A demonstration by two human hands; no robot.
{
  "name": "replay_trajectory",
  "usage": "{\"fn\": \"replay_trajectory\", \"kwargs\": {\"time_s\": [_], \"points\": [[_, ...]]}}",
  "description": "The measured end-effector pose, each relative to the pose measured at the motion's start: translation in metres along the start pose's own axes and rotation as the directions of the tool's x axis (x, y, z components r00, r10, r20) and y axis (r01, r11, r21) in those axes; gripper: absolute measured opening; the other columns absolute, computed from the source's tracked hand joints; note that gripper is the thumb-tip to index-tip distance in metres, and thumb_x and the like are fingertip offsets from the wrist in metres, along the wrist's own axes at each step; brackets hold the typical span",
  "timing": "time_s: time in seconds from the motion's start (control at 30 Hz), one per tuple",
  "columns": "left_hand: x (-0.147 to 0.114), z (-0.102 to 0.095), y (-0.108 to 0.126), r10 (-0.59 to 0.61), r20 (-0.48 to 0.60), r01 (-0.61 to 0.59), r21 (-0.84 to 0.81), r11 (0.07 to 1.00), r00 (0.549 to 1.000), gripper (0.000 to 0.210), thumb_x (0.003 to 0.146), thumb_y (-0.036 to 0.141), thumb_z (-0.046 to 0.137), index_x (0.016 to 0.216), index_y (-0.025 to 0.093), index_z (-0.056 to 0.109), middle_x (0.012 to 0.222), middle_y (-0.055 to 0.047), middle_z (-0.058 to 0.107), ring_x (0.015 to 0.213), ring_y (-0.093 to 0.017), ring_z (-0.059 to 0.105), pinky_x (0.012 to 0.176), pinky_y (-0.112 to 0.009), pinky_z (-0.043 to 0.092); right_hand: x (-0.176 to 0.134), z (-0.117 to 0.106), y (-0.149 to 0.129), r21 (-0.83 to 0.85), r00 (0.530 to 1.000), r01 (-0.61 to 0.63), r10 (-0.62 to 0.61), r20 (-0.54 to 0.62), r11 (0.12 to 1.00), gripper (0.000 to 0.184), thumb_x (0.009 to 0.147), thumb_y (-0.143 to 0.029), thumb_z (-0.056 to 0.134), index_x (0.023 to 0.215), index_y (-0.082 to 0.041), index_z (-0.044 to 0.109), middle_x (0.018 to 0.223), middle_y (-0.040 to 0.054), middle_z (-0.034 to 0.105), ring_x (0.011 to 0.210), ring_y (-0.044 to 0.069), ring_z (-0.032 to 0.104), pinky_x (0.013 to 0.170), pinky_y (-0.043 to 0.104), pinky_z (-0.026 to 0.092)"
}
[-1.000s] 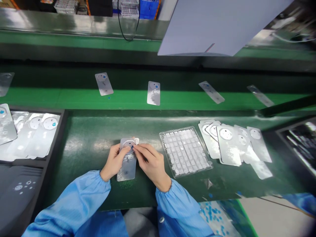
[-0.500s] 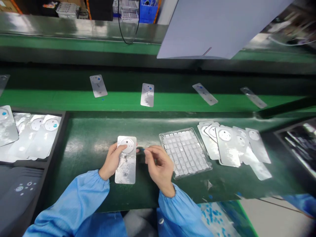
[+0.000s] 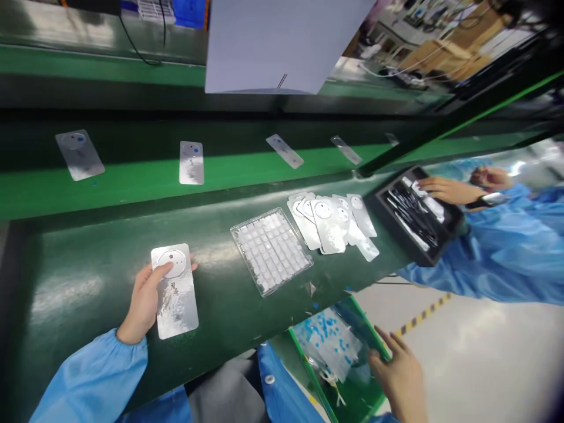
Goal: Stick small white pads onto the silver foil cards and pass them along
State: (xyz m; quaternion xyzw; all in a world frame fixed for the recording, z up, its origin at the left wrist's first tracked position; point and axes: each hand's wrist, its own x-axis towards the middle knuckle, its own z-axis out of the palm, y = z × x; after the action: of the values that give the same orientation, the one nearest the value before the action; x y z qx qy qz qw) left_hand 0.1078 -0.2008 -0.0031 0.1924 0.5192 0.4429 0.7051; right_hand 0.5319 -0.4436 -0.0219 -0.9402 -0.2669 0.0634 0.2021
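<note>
My left hand point(image 3: 144, 296) is closed on a silver phone back cover point(image 3: 178, 302), thumb on the round camera area and fingertips showing past its right edge. The cover has dark printed characters and a mottled lower half. My right hand point(image 3: 399, 373) is at the right rim of a green bin point(image 3: 315, 385), thumb and fingers apart, with nothing visible in it. Inside the bin lies a clear plastic sheet point(image 3: 328, 341) dotted with small blue pieces. On the bench, a clear tray point(image 3: 271, 249) holds rows of small whitish parts.
Several similar covers point(image 3: 326, 226) lie overlapped right of the tray. More lie spaced along the green strip point(image 3: 233, 167) behind. A co-worker's hand point(image 3: 453, 191) reaches into a black box point(image 3: 412, 214) at right. A pale panel point(image 3: 282, 47) hangs overhead.
My right hand has moved from beside the cover to the green bin at lower right. The view has swung right, bringing the co-worker into sight. My left hand still holds the cover.
</note>
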Motion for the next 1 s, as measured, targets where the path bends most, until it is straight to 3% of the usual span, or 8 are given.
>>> {"fn": "replay_trajectory", "kwargs": {"time_s": [0.1,0.17,0.23,0.33,0.47,0.67,0.9,1.0], "points": [[-0.001,0.001,0.001,0.010,-0.004,-0.010,0.011,1.000,1.000,0.048,0.061,0.036,0.092,0.100,0.009,0.081,0.111,-0.018,0.079,0.098,-0.038,0.077,0.075,-0.035,0.063,-0.010,0.025,-0.040,0.042,0.987,0.134,-0.129,-0.098,0.990,0.046,0.081,-0.058,0.058,0.092,-0.018,0.077,0.085,0.0172,0.076,0.074,0.036,0.070,0.067,0.050,0.056],[0.000,0.001,0.001,0.010,-0.003,-0.010,0.011,1.000,1.000,0.049,0.061,0.036,0.092,0.100,0.008,0.081,0.111,-0.018,0.079,0.100,-0.039,0.076,0.075,-0.036,0.063,-0.015,0.046,-0.090,0.207,0.934,0.357,-0.348,-0.079,0.911,0.040,0.093,-0.048,0.052,0.100,-0.017,0.076,0.092,0.0149,0.077,0.077,0.030,0.071,0.070,0.044,0.057],[0.001,0.000,0.000,0.010,0.002,-0.010,0.015,1.000,1.000,0.050,0.061,0.037,0.092,0.101,0.008,0.081,0.112,-0.018,0.078,0.099,-0.039,0.076,0.073,-0.035,0.063,-0.016,0.067,-0.146,0.309,0.786,0.606,-0.610,-0.096,0.733,0.032,0.097,-0.037,0.050,0.100,-0.018,0.075,0.103,0.0141,0.076,0.090,0.028,0.072,0.078,0.041,0.058],[0.002,-0.002,-0.001,0.020,0.016,-0.020,0.012,1.000,1.000,0.052,0.062,0.038,0.092,0.102,0.008,0.081,0.112,-0.018,0.079,0.098,-0.037,0.077,0.071,-0.032,0.063,-0.015,0.096,-0.219,0.360,0.571,0.769,-0.821,-0.014,0.529,0.025,0.101,-0.028,0.052,0.101,-0.021,0.076,0.103,0.0104,0.075,0.090,0.024,0.071,0.080,0.037,0.058],[0.003,-0.007,-0.004,0.025,0.037,-0.025,-0.009,1.000,0.999,0.051,0.062,0.040,0.092,0.101,0.008,0.081,0.108,-0.017,0.080,0.099,-0.038,0.077,0.074,-0.034,0.063,-0.011,0.117,-0.266,0.314,0.441,0.828,-0.886,0.145,0.464,0.026,0.104,-0.023,0.051,0.104,-0.022,0.077,0.098,0.0085,0.075,0.088,0.024,0.071,0.080,0.036,0.057],[0.003,-0.011,-0.008,0.014,0.087,-0.010,-0.050,0.999,0.996,0.050,0.067,0.041,0.089,0.105,0.009,0.080,0.109,-0.017,0.079,0.103,-0.040,0.075,0.079,-0.039,0.062,-0.004,0.130,-0.270,0.326,0.396,0.829,-0.889,0.230,0.454,0.024,0.101,-0.018,0.053,0.101,-0.020,0.076,0.104,0.0104,0.075,0.091,0.027,0.071,0.085,0.039,0.057],[0.005,-0.015,-0.013,0.050,0.133,-0.054,0.021,0.998,0.990,0.066,0.078,0.047,0.080,0.131,0.009,0.068,0.118,-0.018,0.076,0.102,-0.040,0.075,0.081,-0.042,0.062,-0.010,0.126,-0.274,0.382,0.471,0.779,-0.866,0.168,0.497,0.020,0.098,-0.021,0.053,0.087,-0.020,0.069,0.086,0.0092,0.072,0.078,0.025,0.068,0.070,0.037,0.056],[0.006,-0.019,-0.021,0.247,0.104,-0.261,0.157,0.953,0.963,0.074,0.087,0.044,0.074,0.153,0.021,0.050,0.127,-0.014,0.073,0.103,-0.033,0.076,0.084,-0.040,0.062,-0.025,0.108,-0.279,0.494,0.516,0.727,-0.854,0.064,0.476,0.015,0.099,-0.022,0.056,0.090,-0.021,0.068,0.086,0.0065,0.072,0.077,0.022,0.069,0.060,0.031,0.055]]}}
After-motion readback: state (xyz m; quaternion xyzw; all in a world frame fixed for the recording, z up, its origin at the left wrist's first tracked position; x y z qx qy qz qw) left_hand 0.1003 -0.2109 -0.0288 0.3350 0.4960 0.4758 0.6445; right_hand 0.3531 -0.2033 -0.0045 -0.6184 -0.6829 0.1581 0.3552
